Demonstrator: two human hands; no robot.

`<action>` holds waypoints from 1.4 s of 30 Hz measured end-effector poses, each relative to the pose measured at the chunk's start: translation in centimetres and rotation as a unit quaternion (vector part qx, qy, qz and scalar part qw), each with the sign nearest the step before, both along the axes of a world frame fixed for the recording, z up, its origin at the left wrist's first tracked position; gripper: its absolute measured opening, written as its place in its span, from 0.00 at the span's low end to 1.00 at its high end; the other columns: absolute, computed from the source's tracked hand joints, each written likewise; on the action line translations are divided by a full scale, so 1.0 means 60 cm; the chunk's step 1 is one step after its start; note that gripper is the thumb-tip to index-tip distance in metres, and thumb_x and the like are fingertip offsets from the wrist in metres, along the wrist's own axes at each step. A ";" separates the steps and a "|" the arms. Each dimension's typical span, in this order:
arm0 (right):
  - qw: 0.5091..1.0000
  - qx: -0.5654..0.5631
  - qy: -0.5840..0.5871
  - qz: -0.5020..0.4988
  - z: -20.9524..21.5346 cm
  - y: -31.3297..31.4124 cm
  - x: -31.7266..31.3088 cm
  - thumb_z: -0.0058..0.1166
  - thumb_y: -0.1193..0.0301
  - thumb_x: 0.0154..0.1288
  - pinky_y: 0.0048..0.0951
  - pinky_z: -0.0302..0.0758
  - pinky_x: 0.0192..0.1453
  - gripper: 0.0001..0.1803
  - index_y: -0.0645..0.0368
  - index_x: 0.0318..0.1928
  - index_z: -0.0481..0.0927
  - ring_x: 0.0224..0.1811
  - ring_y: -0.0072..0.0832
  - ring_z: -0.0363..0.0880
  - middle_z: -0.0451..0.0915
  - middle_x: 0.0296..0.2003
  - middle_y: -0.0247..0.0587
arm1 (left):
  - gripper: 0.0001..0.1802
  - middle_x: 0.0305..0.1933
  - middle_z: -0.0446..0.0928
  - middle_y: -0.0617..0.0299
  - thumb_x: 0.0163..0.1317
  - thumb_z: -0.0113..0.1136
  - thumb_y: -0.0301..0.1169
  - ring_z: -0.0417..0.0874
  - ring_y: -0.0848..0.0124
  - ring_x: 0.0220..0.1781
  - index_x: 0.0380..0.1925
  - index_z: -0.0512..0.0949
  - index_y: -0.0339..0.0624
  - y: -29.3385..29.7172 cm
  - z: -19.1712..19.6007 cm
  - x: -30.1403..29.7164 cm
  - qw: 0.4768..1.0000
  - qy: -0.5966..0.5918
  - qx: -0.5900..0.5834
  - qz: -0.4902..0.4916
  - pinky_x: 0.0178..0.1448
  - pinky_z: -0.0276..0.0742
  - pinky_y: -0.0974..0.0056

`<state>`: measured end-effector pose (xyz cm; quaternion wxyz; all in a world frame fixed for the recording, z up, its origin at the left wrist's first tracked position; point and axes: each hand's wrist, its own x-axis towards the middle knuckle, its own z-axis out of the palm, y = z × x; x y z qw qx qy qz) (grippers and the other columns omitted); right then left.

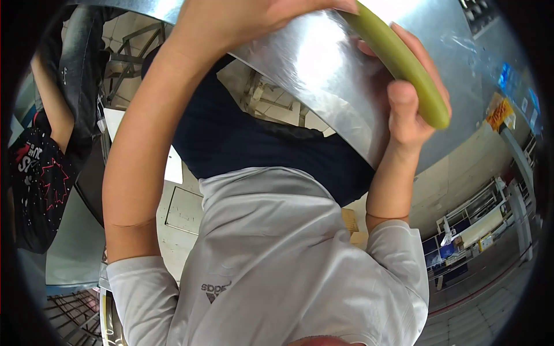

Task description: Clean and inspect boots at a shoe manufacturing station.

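A long, smooth, yellow-green rounded bar [398, 60], slightly curved, slants above the shiny metal table [323, 86]; I cannot tell its exact kind. Around its near part, my right hand [411, 104] is closed, thumb on one side and fingers behind. My left hand [248, 17] reaches across at the top edge. One of its fingertips presses the bar's far end, and the rest of that grip is cut off by the picture's edge.
Clear plastic packaging with blue marks [513, 86] and an orange packet [499, 111] lie at the table's right. A person in a dark printed shirt [43, 179] is at the left. Shelving [473, 225] stands at the right, beyond the floor.
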<state>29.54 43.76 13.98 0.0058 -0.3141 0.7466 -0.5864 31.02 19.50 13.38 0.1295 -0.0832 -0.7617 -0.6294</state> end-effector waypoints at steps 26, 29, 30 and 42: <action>0.996 -0.004 -0.021 -0.090 0.002 -0.004 0.010 0.54 0.50 0.68 0.30 0.73 0.56 0.38 0.76 0.61 0.67 0.43 0.36 0.84 0.85 0.36 0.58 | 0.17 0.56 0.80 0.55 0.55 0.70 0.38 0.73 0.54 0.66 0.43 0.83 0.44 0.007 -0.010 0.003 0.988 0.001 -0.152 0.026 0.70 0.59 0.42; 0.997 -0.003 -0.018 -0.079 0.000 -0.004 0.007 0.54 0.50 0.68 0.29 0.73 0.55 0.38 0.76 0.61 0.66 0.42 0.36 0.85 0.85 0.36 0.58 | 0.17 0.56 0.80 0.55 0.56 0.70 0.39 0.73 0.55 0.66 0.44 0.83 0.44 -0.005 -0.002 0.001 0.923 0.084 -0.373 0.042 0.70 0.59 0.42; 0.997 -0.003 -0.019 -0.079 -0.002 -0.004 0.006 0.54 0.50 0.68 0.29 0.73 0.55 0.38 0.76 0.61 0.66 0.42 0.36 0.85 0.85 0.36 0.58 | 0.17 0.56 0.80 0.55 0.56 0.70 0.39 0.73 0.55 0.66 0.44 0.83 0.44 -0.003 -0.006 0.001 0.923 0.084 -0.374 0.041 0.70 0.59 0.42; 0.981 -0.112 -0.142 -0.071 -0.023 0.000 0.028 0.56 0.66 0.69 0.39 0.80 0.52 0.30 0.74 0.63 0.65 0.47 0.43 0.84 0.81 0.47 0.57 | 0.26 0.57 0.80 0.63 0.54 0.69 0.42 0.71 0.60 0.68 0.54 0.79 0.51 0.001 -0.032 0.005 0.925 0.049 -0.375 0.044 0.73 0.55 0.46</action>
